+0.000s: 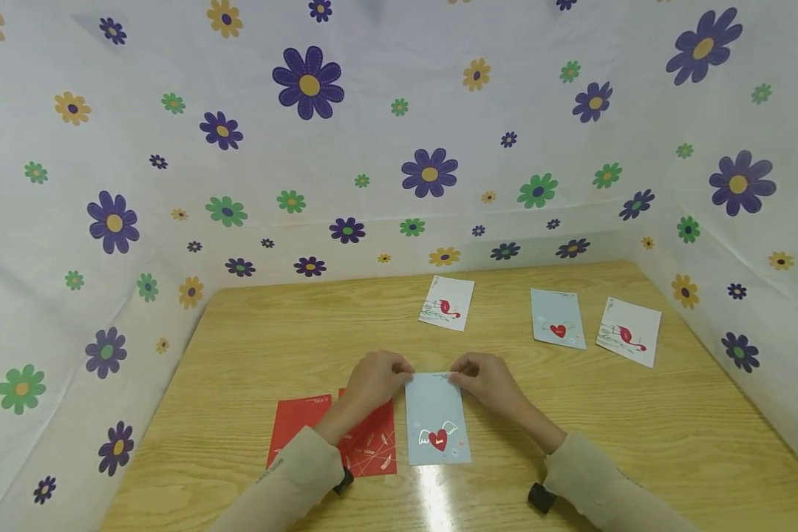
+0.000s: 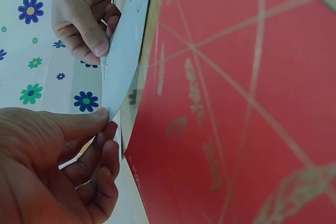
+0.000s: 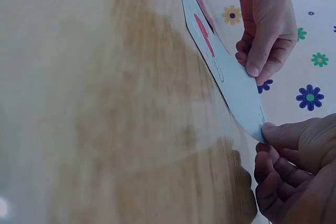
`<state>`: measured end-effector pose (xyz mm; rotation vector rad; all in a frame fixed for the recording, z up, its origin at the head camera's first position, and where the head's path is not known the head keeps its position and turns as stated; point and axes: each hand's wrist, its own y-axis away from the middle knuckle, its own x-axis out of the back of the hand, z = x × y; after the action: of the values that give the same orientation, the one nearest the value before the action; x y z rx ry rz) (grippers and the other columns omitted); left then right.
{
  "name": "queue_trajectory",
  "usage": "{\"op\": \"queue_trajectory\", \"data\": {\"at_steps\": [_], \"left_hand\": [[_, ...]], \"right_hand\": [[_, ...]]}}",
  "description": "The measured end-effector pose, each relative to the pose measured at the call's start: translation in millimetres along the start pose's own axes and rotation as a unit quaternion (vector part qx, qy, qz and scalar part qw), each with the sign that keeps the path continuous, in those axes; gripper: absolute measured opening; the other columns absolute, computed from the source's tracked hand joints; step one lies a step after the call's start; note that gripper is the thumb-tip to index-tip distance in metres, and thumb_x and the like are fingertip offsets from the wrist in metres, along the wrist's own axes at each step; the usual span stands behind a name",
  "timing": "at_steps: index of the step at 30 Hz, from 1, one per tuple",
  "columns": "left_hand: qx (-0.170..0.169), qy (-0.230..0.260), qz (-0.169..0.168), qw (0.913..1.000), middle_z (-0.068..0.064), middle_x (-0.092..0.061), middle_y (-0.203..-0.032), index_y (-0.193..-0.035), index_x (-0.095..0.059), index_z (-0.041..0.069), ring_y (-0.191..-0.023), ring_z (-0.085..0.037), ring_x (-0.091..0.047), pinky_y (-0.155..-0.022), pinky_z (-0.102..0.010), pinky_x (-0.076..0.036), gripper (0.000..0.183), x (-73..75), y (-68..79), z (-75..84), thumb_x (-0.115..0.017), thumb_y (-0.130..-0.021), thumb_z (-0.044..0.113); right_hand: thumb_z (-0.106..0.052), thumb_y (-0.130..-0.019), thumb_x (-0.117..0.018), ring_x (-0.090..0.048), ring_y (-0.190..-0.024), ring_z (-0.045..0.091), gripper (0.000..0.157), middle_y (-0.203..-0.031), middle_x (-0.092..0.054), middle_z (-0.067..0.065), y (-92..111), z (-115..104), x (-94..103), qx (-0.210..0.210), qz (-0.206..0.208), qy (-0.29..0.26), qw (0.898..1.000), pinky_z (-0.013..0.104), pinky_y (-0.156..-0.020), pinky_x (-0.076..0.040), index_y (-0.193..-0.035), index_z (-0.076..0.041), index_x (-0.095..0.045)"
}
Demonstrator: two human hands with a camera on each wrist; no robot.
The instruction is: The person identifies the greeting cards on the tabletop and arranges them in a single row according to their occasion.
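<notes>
A light blue card (image 1: 434,410) with a winged red heart lies in front of me, its far edge lifted by both hands. My left hand (image 1: 377,380) pinches the far left corner between thumb and fingers. The far right corner is pinched by my right hand (image 1: 487,377). In the left wrist view the card (image 2: 123,61) bends up toward the fingertips. The right wrist view shows the same curve, with the card's near part (image 3: 197,24) low over the wood. Under my left forearm lie two red cards (image 1: 375,443), partly hidden by the sleeve.
Farther back on the wooden table (image 1: 292,325) lies a white flamingo card (image 1: 448,303). Toward the right are another blue heart card (image 1: 557,318) and a second flamingo card (image 1: 628,332). A flower-printed cloth (image 1: 372,133) surrounds the table's back and sides.
</notes>
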<state>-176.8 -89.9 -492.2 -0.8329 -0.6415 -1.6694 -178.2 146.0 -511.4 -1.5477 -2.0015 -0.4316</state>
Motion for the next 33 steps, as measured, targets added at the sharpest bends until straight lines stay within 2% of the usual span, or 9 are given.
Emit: {"op": "queue_trajectory", "data": {"at_steps": [10, 16, 33], "left_hand": [[-0.003, -0.047, 0.009, 0.9988, 0.005, -0.075, -0.089, -0.096, -0.082, 0.016, -0.077, -0.01, -0.06, -0.071, -0.029, -0.051, 0.005, -3.5, 0.4, 1.3, -0.08, -0.092, 0.019], [-0.007, -0.061, 0.002, 0.9981, 0.004, -0.074, -0.088, -0.094, -0.082, 0.015, -0.078, -0.011, -0.06, -0.072, -0.03, -0.051, 0.004, -4.3, 0.0, 0.6, -0.081, -0.091, 0.018], [0.0, -0.057, -0.006, 0.9983, 0.004, -0.073, -0.086, -0.093, -0.081, 0.013, -0.075, -0.01, -0.058, -0.071, -0.029, -0.051, 0.004, -7.7, -2.5, -3.0, -0.081, -0.091, 0.017]], "right_hand": [[-0.004, -0.09, -0.079, -0.056, -0.079, 0.014, 0.009, -0.087, -0.069, -0.002, -1.6, -1.9, -1.5, 0.004, -0.007, 0.022, 1.0, 0.026, -0.074, -0.05, -0.098, -0.004, -0.077], [-0.004, -0.089, -0.079, -0.055, -0.077, 0.013, 0.007, -0.083, -0.067, -0.003, -2.6, -2.6, -2.8, 0.008, -0.013, 0.041, 0.999, 0.026, -0.072, -0.048, -0.095, -0.004, -0.077], [-0.005, -0.088, -0.081, -0.054, -0.074, 0.012, 0.006, -0.08, -0.066, -0.004, -3.1, -2.3, -4.7, 0.023, -0.014, 0.073, 0.997, 0.026, -0.069, -0.047, -0.092, -0.005, -0.077]]}}
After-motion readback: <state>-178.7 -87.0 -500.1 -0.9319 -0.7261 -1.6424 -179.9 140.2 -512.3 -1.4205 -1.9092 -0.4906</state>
